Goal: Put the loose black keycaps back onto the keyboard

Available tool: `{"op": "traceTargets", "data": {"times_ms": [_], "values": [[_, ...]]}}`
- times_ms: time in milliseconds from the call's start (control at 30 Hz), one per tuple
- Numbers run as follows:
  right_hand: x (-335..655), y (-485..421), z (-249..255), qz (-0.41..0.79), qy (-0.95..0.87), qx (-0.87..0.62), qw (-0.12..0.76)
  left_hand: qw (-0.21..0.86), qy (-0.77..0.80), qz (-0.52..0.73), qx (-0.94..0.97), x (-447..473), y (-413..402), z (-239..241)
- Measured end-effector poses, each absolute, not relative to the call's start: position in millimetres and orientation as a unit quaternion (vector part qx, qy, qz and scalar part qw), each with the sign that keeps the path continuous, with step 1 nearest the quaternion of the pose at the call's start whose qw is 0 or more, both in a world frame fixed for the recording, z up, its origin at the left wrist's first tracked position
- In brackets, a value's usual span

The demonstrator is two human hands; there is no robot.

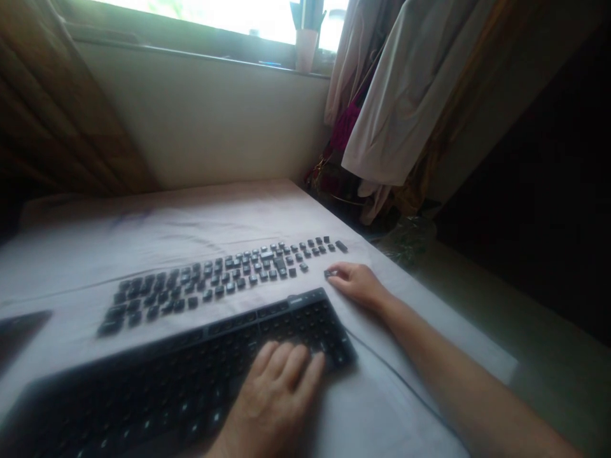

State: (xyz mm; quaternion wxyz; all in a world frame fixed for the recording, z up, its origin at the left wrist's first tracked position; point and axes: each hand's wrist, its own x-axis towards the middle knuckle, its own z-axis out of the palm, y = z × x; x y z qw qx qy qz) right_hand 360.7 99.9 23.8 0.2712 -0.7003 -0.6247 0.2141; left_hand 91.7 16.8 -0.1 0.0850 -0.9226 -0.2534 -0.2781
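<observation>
A black keyboard point(191, 362) lies slanted across the near part of the cloth-covered surface, many of its keycaps off. My left hand point(279, 388) rests palm down on its right part, fingers slightly apart and holding nothing; the thumb is hidden. Beyond the keyboard's right end, my right hand point(356, 283) is low over the cloth, with thumb and fingertips pinched on a small dark keycap point(328, 273). Loose black keycaps point(224, 278) are laid out in rows behind the keyboard, just left of that hand.
The keyboard's cable point(405, 385) runs beneath my right forearm toward the near edge. A dark flat object point(21, 331) lies at the left. Hanging clothes point(401, 95) and a curtain point(62, 108) flank the wall, and a potted plant point(306, 48) stands on the windowsill.
</observation>
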Motion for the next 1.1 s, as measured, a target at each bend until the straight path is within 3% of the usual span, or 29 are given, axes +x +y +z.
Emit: {"op": "traceTargets", "data": {"times_ms": [433,700,1100], "values": [[361,102,23,0.283,-0.595,-0.68,0.322,0.119,-0.225,-0.275,-0.927,93,28,-7],[353,87,40,0.303,-0.598,-0.655,0.348,0.084,-0.231,-0.248,-0.937,102,38,-2],[357,45,46,0.317,-0.756,-0.51,0.261,0.09,-0.253,-0.281,-0.921,110,33,2]]}}
